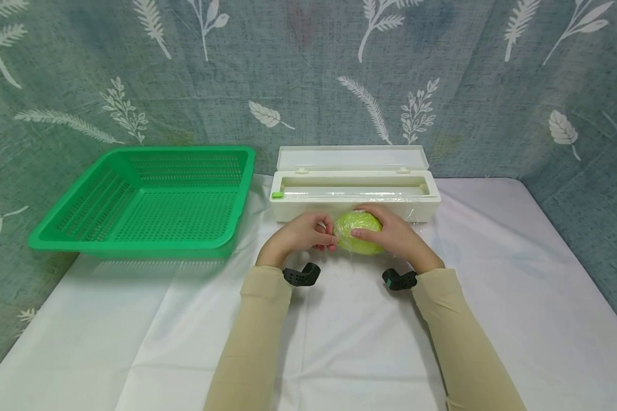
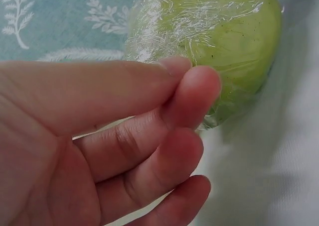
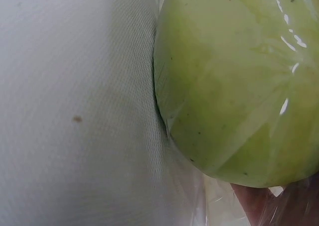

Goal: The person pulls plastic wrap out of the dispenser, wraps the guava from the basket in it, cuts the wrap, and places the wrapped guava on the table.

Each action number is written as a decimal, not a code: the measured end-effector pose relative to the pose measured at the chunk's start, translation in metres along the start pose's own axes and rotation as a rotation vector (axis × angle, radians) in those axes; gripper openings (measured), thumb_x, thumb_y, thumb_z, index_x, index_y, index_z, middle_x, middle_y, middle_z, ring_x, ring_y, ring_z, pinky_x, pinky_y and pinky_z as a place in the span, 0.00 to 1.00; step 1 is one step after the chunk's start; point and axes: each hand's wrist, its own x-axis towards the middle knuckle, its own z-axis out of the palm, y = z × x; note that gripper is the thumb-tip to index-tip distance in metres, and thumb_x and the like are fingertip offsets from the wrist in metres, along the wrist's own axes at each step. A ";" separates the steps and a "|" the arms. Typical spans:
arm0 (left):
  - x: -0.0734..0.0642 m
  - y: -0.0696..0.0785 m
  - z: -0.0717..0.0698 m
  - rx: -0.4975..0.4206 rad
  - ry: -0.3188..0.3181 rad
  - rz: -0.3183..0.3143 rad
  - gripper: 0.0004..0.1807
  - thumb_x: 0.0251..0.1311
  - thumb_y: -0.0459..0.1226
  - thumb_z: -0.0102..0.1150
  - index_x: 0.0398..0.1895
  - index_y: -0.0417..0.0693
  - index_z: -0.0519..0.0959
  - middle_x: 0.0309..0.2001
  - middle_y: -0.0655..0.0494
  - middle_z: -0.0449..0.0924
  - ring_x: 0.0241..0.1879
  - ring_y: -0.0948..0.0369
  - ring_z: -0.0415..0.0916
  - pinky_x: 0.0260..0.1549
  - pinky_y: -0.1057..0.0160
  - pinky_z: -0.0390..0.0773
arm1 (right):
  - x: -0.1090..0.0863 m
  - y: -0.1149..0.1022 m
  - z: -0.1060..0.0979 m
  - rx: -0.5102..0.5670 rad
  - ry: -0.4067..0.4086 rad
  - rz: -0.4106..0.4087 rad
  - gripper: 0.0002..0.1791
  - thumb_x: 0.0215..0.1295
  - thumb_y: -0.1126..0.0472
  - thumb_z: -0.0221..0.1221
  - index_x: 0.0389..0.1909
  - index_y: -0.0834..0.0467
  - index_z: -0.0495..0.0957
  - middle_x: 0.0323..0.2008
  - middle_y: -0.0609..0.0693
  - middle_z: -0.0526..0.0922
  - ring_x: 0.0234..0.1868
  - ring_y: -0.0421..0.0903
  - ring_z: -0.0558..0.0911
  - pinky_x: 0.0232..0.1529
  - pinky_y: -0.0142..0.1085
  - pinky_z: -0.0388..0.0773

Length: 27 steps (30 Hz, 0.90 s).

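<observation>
A yellow-green, smooth-skinned fruit (image 1: pixel 359 242) sits on the white cloth, wrapped in clear plastic film (image 2: pixel 152 22) that is wrinkled on one side. My right hand (image 1: pixel 398 234) holds the fruit, thumb on the near side and fingers over the far side. At the fruit's left side, my left hand (image 1: pixel 303 231) pinches between thumb and forefinger, apparently on the film's edge; the fingertips hide the bit they hold. Its other fingers are curled. In the right wrist view, film stretches smoothly over the fruit (image 3: pixel 229 96), with part of the right hand below.
Just behind the hands stands a white cling-film dispenser box (image 1: pixel 290 212), lid (image 1: pixel 352 157) raised, with a green slider (image 1: pixel 277 195) at its left end. A green plastic basket (image 1: pixel 149 246) stands on the left. A patterned curtain (image 1: pixel 308 74) hangs behind the table.
</observation>
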 end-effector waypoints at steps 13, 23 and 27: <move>-0.002 -0.004 0.000 0.005 -0.027 0.025 0.10 0.52 0.32 0.60 0.30 0.42 0.68 0.26 0.50 0.78 0.28 0.55 0.75 0.29 0.57 0.72 | 0.000 0.000 0.000 0.018 0.002 -0.001 0.33 0.48 0.35 0.58 0.57 0.41 0.67 0.57 0.43 0.66 0.56 0.45 0.66 0.53 0.47 0.61; 0.000 -0.006 -0.001 0.006 -0.018 0.049 0.09 0.55 0.37 0.58 0.31 0.43 0.69 0.27 0.49 0.81 0.30 0.51 0.75 0.31 0.55 0.73 | 0.000 0.001 0.000 0.014 0.012 -0.001 0.32 0.48 0.35 0.58 0.56 0.41 0.67 0.57 0.42 0.66 0.56 0.45 0.66 0.53 0.46 0.61; -0.001 -0.007 -0.003 0.013 -0.016 0.054 0.14 0.57 0.46 0.55 0.32 0.44 0.69 0.28 0.51 0.81 0.31 0.54 0.77 0.35 0.55 0.74 | 0.000 0.000 0.000 0.017 0.010 -0.013 0.32 0.49 0.36 0.58 0.56 0.41 0.67 0.57 0.42 0.67 0.55 0.44 0.66 0.53 0.46 0.62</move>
